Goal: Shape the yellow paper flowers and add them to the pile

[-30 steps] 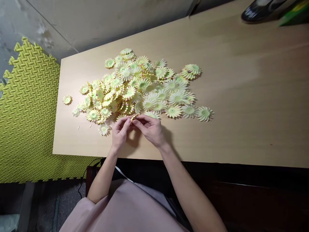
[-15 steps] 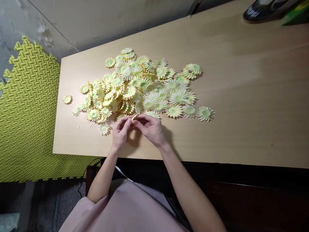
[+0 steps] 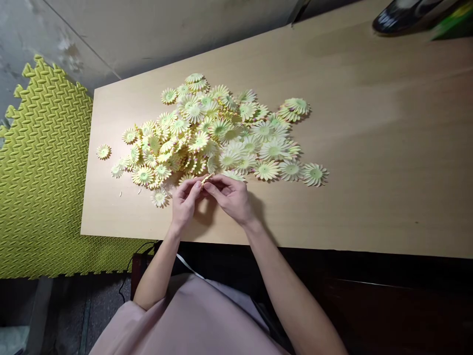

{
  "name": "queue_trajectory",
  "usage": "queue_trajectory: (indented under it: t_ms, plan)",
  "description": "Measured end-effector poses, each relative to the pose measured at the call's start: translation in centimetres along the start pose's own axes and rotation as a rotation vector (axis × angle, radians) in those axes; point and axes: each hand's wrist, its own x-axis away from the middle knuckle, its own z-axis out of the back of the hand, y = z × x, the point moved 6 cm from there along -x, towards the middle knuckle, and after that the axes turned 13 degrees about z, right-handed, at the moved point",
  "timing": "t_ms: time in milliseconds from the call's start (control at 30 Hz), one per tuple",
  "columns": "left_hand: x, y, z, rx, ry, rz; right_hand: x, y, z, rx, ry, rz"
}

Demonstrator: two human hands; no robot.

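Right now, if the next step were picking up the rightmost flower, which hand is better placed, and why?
Probably the right hand: it is nearer the rightmost flower, while the left hand is farther off, beyond it. Both pinch one yellowish piece, though.

Your lt-wood tabletop (image 3: 369, 197): pale-yel daisy heads (image 3: 220, 128) heaped L of ctr, 1 stray daisy (image 3: 104, 152) farther L, tiny scraps (image 3: 120, 194) near L, glossy blk object (image 3: 393, 19) far R.

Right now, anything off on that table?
Two pale slivers lie loose on the table, nearer than the left end of the flower pile; possibly broken petals, too small to tell. A glossy black, shoe-like object at the far right looks odd sharing a surface with flowers.
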Motion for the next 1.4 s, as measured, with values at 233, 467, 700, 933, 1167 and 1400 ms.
queue_trajectory:
  t_ms: [233,467,700,933,1167,1400]
  plan:
    - [0.00,-0.14,0.11,-0.017,-0.008,-0.004,0.10,0.11,0.09,-0.004,0.003,0.011]
    - [0.06,-0.02,0.07,-0.042,0.001,-0.018,0.18,0.52,0.09,-0.006,-0.011,0.006]
    - [-0.01,0.13,0.07,-0.026,-0.014,-0.039,0.03,0.39,0.07,-0.032,0.013,-0.013]
    - [-0.07,-0.06,0.15,0.008,-0.006,-0.008,0.04,0.36,0.17,-0.041,0.011,0.006]
    - [-0.03,-0.18,0.15,0.045,-0.005,0.027,0.09,0.32,0.22,-0.013,-0.019,0.020]
    - [0.00,0.07,0.03,0.054,-0.002,0.028,0.12,0.48,0.28,-0.017,-0.001,0.014]
